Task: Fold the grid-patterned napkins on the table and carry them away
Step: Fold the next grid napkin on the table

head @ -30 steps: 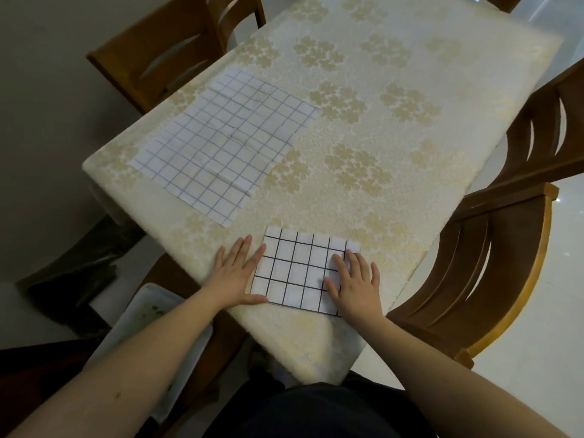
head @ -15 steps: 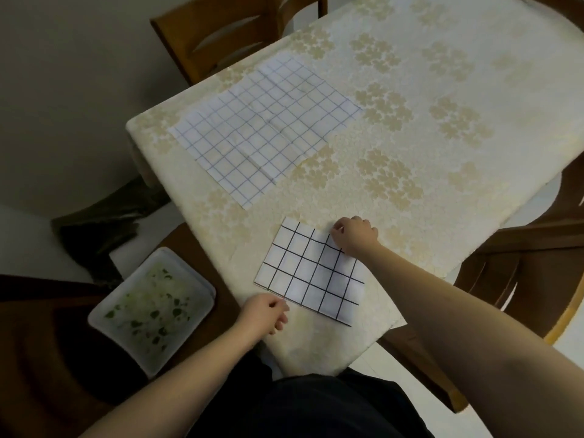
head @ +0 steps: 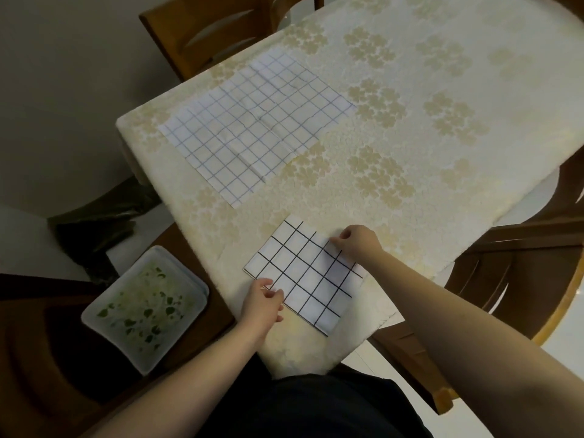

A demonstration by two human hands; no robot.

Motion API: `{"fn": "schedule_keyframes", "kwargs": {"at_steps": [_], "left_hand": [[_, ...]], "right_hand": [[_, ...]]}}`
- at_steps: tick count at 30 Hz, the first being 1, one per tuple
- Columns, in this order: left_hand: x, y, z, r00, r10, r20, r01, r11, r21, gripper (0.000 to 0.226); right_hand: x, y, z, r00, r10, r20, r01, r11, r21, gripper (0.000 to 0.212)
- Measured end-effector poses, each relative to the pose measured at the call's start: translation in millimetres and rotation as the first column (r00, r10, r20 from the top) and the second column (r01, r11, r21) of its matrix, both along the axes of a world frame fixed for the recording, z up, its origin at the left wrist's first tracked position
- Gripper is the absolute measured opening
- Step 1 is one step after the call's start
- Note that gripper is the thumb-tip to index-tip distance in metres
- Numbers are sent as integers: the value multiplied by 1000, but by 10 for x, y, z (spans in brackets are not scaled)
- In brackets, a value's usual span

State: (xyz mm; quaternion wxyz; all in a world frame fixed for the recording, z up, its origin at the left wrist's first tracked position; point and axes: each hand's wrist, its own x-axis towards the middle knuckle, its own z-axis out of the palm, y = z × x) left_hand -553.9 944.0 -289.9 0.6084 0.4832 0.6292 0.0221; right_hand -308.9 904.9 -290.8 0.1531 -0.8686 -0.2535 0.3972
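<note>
Fingers point(head: 339, 240) of the right hand point(head: 355, 241) were curled in and pinched the far right corner of the folded grid napkin point(head: 303, 275), the knuckles up and the forearm stretched in from the lower right across the table's near corner. The left hand point(head: 262, 306) lay at the napkin's near left edge, its thumb and fingertips closed narrowly on that edge, wrist bent, forearm coming up from the bottom left. The folded napkin, white with bold black lines, lay flat on the cream flowered tablecloth point(head: 410, 153) close to the near corner of the table. The second napkin point(head: 256, 124), unfolded and ruled with thinner bluish lines, lay spread farther off toward the left edge, well apart from the folded one.

Half a second earlier the left hand had been a loose fist off the napkin, near the table edge; it had since come up onto the near left edge. The right hand had kept its place at the far corner. A second earlier both hands had lain flat and open on either side of the folded napkin.

A lidded plastic container point(head: 145, 306) with green bits inside sat on a dark wooden seat point(head: 177, 245) left of the table. Wooden chairs point(head: 518, 279) stood on the right and the far side.
</note>
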Motion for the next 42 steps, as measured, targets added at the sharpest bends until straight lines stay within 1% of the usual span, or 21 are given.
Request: {"fn": "schedule_keyframes", "kwargs": {"at_steps": [3, 6, 8, 11, 15, 20, 25, 29, 31, 34, 39, 42], "left_hand": [[37, 23, -27, 999, 46, -18, -45, 999, 31, 33], [38, 22, -31, 998, 21, -61, -17, 997, 77, 34], [32, 14, -37, 994, 11, -104, -1, 995, 104, 30], [2, 6, -62, 985, 39, -170, -21, 994, 103, 20], [-81, -17, -101, 979, 52, -196, -48, 998, 30, 18], [-102, -26, -75, 984, 100, -149, -110, 992, -54, 17], [-70, -43, -55, 979, 203, 0, -200, 967, -155, 15], [-53, -57, -56, 967, 247, 57, -233, 954, -191, 16], [-44, -53, -56, 973, 220, 68, -204, 961, -186, 16], [5, -12, -29, 981, 169, 91, -153, 974, -165, 15], [175, 67, 60, 976, 165, 142, -135, 970, -202, 20], [283, 168, 166, 974, 157, 164, -126, 975, -185, 27]], "right_hand": [[19, -193, -16, 995, -54, -84, 58, 997, 47, 30], [12, -292, -80, 985, -109, -130, 127, 983, 135, 18], [-2, -287, -95, 979, -133, -154, 159, 971, 176, 17], [-31, -197, -75, 976, -108, -187, 143, 972, 184, 20], [-36, -31, -40, 979, -53, -197, 84, 985, 153, 27], [-34, 71, -6, 983, 56, -175, -51, 998, 34, 38], [-18, -9, 15, 976, 65, -209, -64, 998, 12, 44], [9, -143, 40, 933, -74, -351, 116, 988, 100, 39], [19, -205, 87, 897, -121, -426, 193, 972, 132, 38], [28, -304, 150, 845, -154, -513, 267, 951, 155, 37], [45, -463, 203, 773, -220, -595, 387, 907, 167, 29], [59, -526, 281, 736, -262, -624, 469, 862, 191, 23]]}}
